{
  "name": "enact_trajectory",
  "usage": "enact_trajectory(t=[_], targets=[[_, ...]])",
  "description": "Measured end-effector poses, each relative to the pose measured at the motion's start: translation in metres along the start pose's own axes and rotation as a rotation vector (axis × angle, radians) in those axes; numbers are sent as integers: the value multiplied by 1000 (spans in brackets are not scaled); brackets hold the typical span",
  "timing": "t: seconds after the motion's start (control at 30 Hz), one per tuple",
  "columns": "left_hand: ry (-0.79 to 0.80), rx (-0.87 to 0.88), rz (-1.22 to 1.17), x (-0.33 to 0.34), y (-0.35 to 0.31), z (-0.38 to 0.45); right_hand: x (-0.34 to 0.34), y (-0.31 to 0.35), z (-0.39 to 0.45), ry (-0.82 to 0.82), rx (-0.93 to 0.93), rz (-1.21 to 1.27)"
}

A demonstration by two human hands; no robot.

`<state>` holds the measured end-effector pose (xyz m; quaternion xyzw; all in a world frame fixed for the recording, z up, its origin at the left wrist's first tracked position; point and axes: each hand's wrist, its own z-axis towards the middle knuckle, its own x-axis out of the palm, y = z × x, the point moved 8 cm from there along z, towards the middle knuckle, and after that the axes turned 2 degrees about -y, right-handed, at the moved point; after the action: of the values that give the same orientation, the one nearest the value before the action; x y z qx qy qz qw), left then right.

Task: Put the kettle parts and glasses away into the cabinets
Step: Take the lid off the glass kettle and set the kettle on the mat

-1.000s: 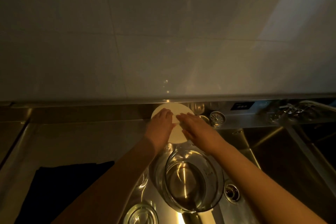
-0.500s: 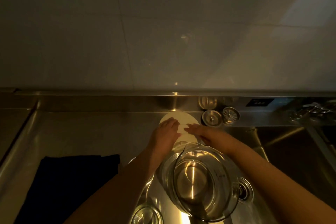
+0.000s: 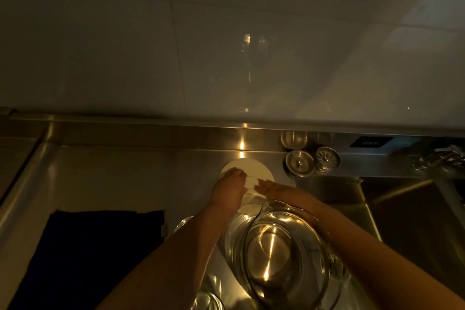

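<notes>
Both hands, left (image 3: 227, 190) and right (image 3: 276, 190), rest spread on the white disc (image 3: 254, 170) behind the glass kettle (image 3: 281, 254).

both bare forearms reach forward from the lower edge and converge at mid-frame. the left hand (image 3: 229, 190) lies palm down, knuckles up, fingers bent forward. the right hand (image 3: 273, 190) points left toward it, fingers fairly straight (fingertips nearly meeting; actual contact can't be made out in the dim light).
</notes>
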<state>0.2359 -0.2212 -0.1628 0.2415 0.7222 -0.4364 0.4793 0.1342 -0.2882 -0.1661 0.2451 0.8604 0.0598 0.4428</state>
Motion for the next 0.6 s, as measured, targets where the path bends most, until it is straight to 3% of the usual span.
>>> enact_trajectory(t=[0.4,0.5,0.6], targets=[[25,54,97,-7,-5,-11,2,-3,-10,-17,-13,24],[-54,94,42,-26,-15,-23,-23,6,-39,-247,-64,275],[-160,161,-22,-56,-36,-41,-42,8,-73,-414,-29,230]])
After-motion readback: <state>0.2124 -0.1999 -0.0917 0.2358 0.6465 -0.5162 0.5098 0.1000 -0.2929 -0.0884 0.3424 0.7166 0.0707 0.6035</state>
